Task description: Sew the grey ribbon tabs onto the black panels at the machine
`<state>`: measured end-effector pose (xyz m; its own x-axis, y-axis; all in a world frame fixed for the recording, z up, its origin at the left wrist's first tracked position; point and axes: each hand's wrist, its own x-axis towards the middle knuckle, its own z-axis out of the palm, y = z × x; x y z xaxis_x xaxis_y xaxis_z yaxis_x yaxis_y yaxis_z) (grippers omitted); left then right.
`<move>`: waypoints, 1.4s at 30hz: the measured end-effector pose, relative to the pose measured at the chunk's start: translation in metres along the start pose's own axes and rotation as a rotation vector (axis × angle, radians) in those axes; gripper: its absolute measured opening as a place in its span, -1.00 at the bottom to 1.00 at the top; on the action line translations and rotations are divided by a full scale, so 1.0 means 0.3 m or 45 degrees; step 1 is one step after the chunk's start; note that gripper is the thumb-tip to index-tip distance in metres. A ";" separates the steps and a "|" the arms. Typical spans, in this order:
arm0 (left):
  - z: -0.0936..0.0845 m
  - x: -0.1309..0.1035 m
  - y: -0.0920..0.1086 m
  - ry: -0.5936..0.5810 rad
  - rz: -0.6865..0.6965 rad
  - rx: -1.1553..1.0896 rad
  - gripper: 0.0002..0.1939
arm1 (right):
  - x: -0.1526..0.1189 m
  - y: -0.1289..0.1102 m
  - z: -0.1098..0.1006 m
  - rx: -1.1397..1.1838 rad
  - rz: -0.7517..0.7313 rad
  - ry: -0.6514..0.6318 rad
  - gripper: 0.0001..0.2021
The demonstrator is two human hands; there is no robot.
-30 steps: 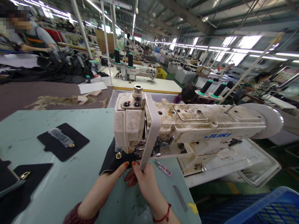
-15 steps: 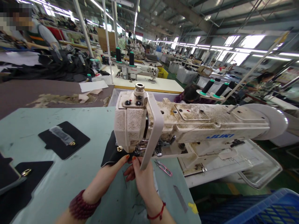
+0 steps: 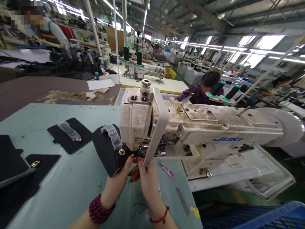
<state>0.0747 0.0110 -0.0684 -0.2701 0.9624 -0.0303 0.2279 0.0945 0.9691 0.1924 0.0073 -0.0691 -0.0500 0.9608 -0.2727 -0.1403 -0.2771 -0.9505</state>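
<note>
A black leather-like panel (image 3: 102, 149) with a plastic-wrapped strap (image 3: 113, 136) and a gold ring fitting (image 3: 121, 152) lies at the needle end of a white sewing machine (image 3: 202, 124). Its narrow end runs under the presser foot area (image 3: 142, 151), partly hidden by the machine head. My left hand (image 3: 121, 178) grips the panel's near edge, thumb on top and fingers out of sight beneath. Close beside it, my right hand (image 3: 146, 176) pinches the panel's end just in front of the foot, fingers curled; the exact grip is partly hidden.
Pink-handled thread snips (image 3: 168, 170) lie right of my hands, near a grey strip (image 3: 182, 202). Similar black panels (image 3: 70, 135) rest on the left of the green tabletop (image 3: 71, 190). A blue basket (image 3: 269, 218) stands at lower right. Co-workers sit beyond the machine.
The panel has swung out leftward from behind the machine head, showing its wrapped strap. My left hand has turned with it; my right hand stays near the foot. The view has shifted slightly.
</note>
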 end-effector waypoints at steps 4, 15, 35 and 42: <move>0.046 -0.044 0.024 0.076 -0.037 0.011 -0.67 | -0.014 0.009 -0.020 0.037 -0.007 -0.012 -0.31; 0.154 -0.101 0.054 0.166 -0.214 -0.105 -0.63 | -0.018 0.021 -0.054 -0.040 -0.032 0.061 -0.44; -0.226 0.152 -0.198 -0.490 0.792 0.649 -0.40 | -0.013 0.014 0.001 -0.226 -0.136 0.074 -0.40; -0.236 0.243 -0.058 -0.658 1.279 0.954 -0.43 | 0.001 -0.042 0.031 -0.311 -0.211 0.151 -0.50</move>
<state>-0.0152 0.0616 -0.0703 0.6542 0.6667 0.3571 0.6126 -0.7441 0.2668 0.1849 0.0109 -0.0556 0.0710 0.9910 -0.1133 0.1058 -0.1204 -0.9871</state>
